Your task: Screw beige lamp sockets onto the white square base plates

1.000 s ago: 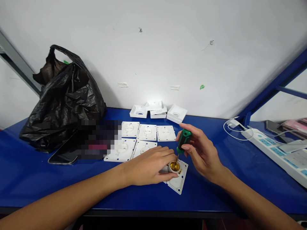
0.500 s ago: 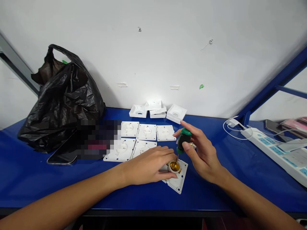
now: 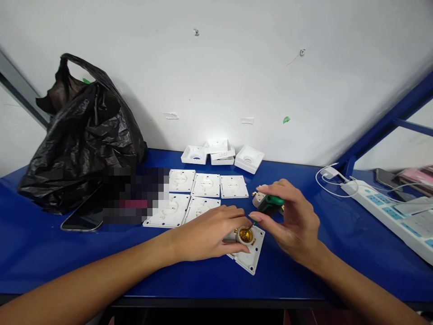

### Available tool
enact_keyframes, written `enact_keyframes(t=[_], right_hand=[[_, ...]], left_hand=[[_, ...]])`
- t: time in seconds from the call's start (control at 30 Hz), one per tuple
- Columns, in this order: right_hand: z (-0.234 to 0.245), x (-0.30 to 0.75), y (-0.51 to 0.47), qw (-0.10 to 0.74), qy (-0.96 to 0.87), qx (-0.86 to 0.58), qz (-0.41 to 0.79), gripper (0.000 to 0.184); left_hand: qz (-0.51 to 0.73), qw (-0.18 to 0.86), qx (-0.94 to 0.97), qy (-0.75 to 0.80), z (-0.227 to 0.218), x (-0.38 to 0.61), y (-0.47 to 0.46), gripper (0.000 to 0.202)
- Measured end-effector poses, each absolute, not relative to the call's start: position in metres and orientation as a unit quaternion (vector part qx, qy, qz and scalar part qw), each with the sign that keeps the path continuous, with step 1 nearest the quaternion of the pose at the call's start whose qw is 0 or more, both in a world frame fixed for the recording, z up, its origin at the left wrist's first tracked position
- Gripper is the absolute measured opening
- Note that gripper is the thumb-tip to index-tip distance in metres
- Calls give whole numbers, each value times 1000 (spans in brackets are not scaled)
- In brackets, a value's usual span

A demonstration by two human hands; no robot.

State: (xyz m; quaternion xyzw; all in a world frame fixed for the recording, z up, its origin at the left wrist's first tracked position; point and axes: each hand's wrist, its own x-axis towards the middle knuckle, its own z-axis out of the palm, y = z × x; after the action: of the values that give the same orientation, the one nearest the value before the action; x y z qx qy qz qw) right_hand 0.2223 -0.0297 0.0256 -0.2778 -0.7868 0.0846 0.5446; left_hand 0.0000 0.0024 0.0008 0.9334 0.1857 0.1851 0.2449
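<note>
My left hand [image 3: 211, 232] is closed around a round lamp socket [image 3: 246, 235] with a brass-coloured inside. The socket sits on a square white base plate [image 3: 252, 261] lying at an angle near the table's front. In my right hand [image 3: 296, 221], pinched between thumb and fingers, is a screwdriver [image 3: 269, 206] with a green and black handle. Its handle leans to the right, and the shaft points down-left at the socket's mouth. Whether the tip touches anything inside, I cannot tell. Behind the screwdriver lie round white parts with brass contacts [image 3: 258, 198], partly covered by my right hand.
Several white base plates [image 3: 205, 185] lie in rows beyond my left hand. White box-shaped covers [image 3: 249, 159] stand against the wall. A black plastic bag [image 3: 91, 135] and a phone [image 3: 83, 216] are at the left, a power strip [image 3: 389, 212] with white cables at the right.
The screwdriver has swung from nearly upright to a strong rightward lean, and my right hand has shifted right with it. My left hand keeps its grip on the socket.
</note>
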Motion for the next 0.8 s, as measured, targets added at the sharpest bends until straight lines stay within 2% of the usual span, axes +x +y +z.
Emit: enact_keyframes(t=[0.13, 0.3, 0.43, 0.6, 0.8], right_hand=[[24, 223, -31, 479, -806, -290, 192, 59], [19, 223, -29, 534, -783, -287, 137, 55], [17, 222, -26, 489, -778, -332, 215, 57], [11, 222, -19, 565, -727, -349, 172, 53], [17, 227, -21, 486, -781, -318, 229, 53]], left_hand=[[178, 254, 933, 182, 3, 0, 2, 31], [176, 236, 938, 183, 3, -1, 1, 28], [180, 238, 937, 184, 2, 0, 1, 29], [184, 244, 936, 175, 2, 1, 1, 24], [185, 240, 934, 190, 3, 1, 0, 27]])
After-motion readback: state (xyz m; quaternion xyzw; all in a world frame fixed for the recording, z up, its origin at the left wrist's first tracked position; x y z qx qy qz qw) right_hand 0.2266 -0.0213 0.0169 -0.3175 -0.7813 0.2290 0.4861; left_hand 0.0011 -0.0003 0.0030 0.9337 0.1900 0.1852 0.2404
